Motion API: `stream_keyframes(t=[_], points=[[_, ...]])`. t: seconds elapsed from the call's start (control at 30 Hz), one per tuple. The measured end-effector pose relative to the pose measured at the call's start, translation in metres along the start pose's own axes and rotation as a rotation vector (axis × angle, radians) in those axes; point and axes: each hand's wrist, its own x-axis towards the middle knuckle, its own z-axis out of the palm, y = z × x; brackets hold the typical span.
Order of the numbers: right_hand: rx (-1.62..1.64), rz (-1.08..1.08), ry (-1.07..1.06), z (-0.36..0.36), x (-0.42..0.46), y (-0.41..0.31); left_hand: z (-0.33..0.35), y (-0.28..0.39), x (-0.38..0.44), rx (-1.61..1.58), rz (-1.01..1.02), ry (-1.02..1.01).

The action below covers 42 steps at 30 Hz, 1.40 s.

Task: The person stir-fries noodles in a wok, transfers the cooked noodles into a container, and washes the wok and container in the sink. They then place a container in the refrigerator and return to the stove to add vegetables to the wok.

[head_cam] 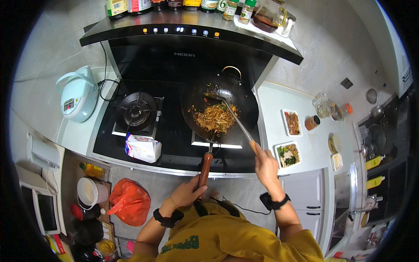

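Observation:
My left hand is wrapped around the reddish wooden handle of a black wok. In my right hand is a long spatula with a metal shaft and a wooden grip. Its head rests inside the wok at the far side of the food and is partly hard to make out against the dark surface. Browned, shredded stir-fried food lies heaped in the lower middle of the wok. Small green and red bits stick to the far wall of the pan.
Left of the wok is a bare gas burner, with a white packet in front. A rice cooker stands further left. Two food trays and a lidded jar sit on the right counter. The range hood overhangs the back.

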Motion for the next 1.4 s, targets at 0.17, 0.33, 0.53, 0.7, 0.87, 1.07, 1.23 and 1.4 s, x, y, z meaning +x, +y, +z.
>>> stream_keyframes(t=[0.17,0.33,0.53,0.7,0.87,1.07,1.23,1.4], points=[[0.049,0.034,0.086,0.058,0.021,-0.02,-0.007,0.014,-0.003,-0.068,0.045,0.011],[0.203,0.021,-0.075,0.02,-0.005,0.006,-0.006,0.009,-0.003,-0.244,-0.013,-0.088],[-0.167,-0.04,0.032,-0.036,-0.021,0.044,0.02,-0.026,-0.001,-0.313,-0.032,0.001],[-0.043,-0.052,0.13,0.005,-0.024,0.054,0.018,-0.016,-0.008,-0.236,-0.214,0.061],[0.361,-0.023,-0.075,0.017,-0.023,0.05,0.042,-0.05,-0.022,-0.591,-0.263,0.287],[0.913,-0.05,-0.154,-0.03,-0.094,0.1,0.128,-0.128,-0.038,-0.461,-0.475,0.237],[0.82,0.323,-0.197,-0.061,-0.199,0.214,0.219,-0.09,0.016,0.17,-0.33,-0.036],[1.144,0.776,0.081,-0.087,-0.272,0.316,0.27,0.027,0.094,0.545,0.045,-0.118]])
